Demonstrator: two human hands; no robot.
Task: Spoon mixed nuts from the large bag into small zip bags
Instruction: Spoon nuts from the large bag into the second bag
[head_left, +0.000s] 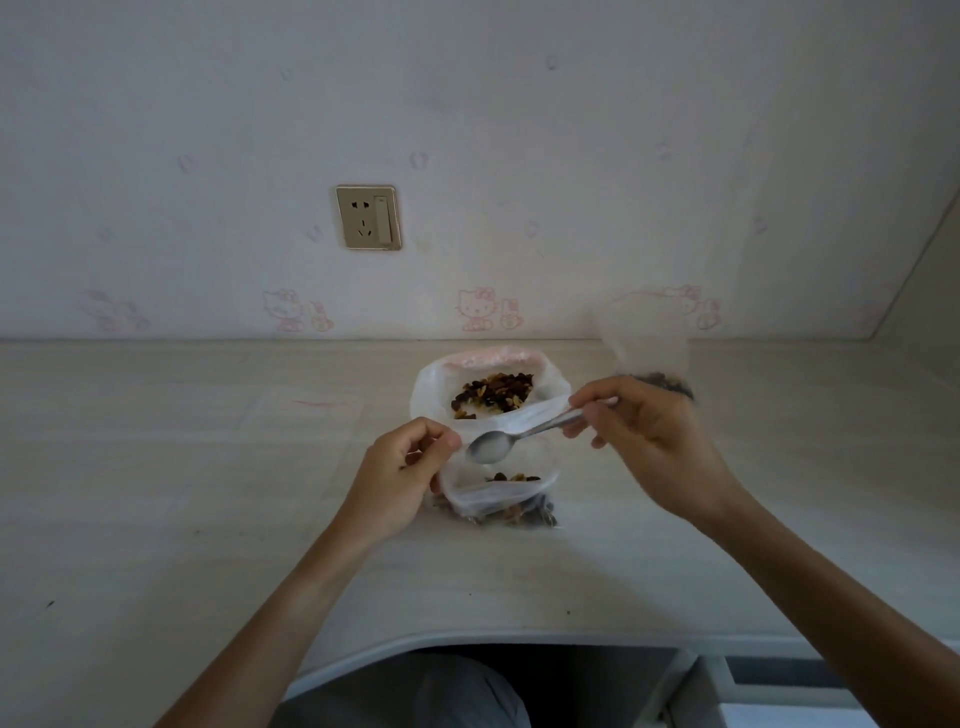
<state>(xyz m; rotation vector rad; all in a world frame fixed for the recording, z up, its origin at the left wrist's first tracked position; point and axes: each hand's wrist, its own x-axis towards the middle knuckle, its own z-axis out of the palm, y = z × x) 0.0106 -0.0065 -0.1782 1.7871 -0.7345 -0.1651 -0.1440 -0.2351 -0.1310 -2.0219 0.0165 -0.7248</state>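
- On the tabletop (156, 467), the large bag (488, 389) of mixed nuts sat open near the wall.
- Your left hand (405, 478) pinched the rim of the small zip bag (498, 493), just in front of it.
- Your right hand (644, 436) had its grip closed round the spoon (519, 436), whose empty bowl hung over the small bag's mouth.

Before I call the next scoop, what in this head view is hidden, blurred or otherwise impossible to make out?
- Head view: the right hand hides the end of the spoon handle.
- A blurred clear bag behind that hand; its contents and what holds it are unclear.
- How full the small zip bag is: its folded rim and the left hand cover part of it.
- Depth of nuts in the large bag: only the top layer shows.
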